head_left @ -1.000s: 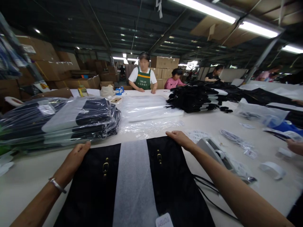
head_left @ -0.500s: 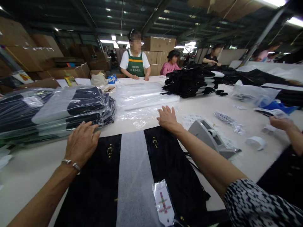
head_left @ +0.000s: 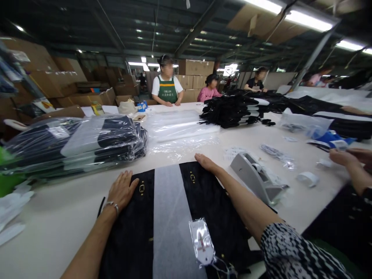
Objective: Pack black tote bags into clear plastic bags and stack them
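A folded black garment (head_left: 128, 232) with small gold buckles lies in front of me. Down its middle runs a strip of white tissue-like paper (head_left: 170, 217). A hang tag in a clear sleeve (head_left: 202, 242) rests near the lower right of the paper. My left hand (head_left: 122, 190), a bracelet at its wrist, lies flat with fingers stretched out along the garment's upper left edge. My right hand (head_left: 205, 162) is at the upper right corner, palm down, fingers extended. Neither hand grips anything.
Bagged black garments (head_left: 95, 143) are piled at left, clear plastic bags (head_left: 174, 128) beyond my hands. A grey tape dispenser (head_left: 255, 174) stands right of my right arm. A co-worker's hands (head_left: 347, 159) are at far right; a black stack (head_left: 232, 108) lies farther back.
My left hand has come down onto the garment's left edge, and my right hand has lowered to its top right corner. The view has shifted slightly.
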Demonstrator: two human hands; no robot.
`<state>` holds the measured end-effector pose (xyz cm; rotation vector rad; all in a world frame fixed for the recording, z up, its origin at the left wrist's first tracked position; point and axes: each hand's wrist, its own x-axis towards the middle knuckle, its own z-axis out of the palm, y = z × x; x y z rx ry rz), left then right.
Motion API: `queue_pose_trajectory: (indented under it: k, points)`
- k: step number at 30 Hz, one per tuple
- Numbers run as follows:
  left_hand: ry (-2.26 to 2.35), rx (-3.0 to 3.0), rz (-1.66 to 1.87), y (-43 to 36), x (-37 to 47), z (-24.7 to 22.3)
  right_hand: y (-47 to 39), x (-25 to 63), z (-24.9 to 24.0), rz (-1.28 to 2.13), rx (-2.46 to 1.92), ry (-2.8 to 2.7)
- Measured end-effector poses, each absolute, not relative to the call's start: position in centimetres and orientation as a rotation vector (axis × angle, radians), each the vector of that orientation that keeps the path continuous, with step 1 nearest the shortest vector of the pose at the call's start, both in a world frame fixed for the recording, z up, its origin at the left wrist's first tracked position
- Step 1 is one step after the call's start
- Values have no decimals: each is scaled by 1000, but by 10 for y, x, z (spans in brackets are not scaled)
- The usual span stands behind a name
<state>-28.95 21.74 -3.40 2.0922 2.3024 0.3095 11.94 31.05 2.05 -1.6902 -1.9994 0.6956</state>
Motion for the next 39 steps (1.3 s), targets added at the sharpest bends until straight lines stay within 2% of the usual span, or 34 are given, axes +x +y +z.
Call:
queue_pose_trajectory:
  k: [5, 10, 12, 16, 25, 31, 39]
  points:
    - [2308, 2112, 359, 224, -294, -42, 261, 193, 50, 845, -1617, -1816]
    - [2290, 2162, 344, 230, -299, -46, 174, 247, 37, 1016, -1613, -1923]
    - [2295, 2176, 324, 229, -298, -42, 146, 246, 29, 823, -1593, -2152]
    - [2298, 2214, 301, 227, -295, -33, 125, 222, 26, 181, -1716, -2512]
    - [2303, 2189, 308, 223, -290, -27, 153, 183, 44, 58, -1803, -2617]
    - [2328, 2093, 316, 221, -287, -29, 196, 181, 54, 305, -1726, -2342]
    - [2347, 2032, 352, 214, -280, -24, 218, 156, 35, 1062, -1370, -1715]
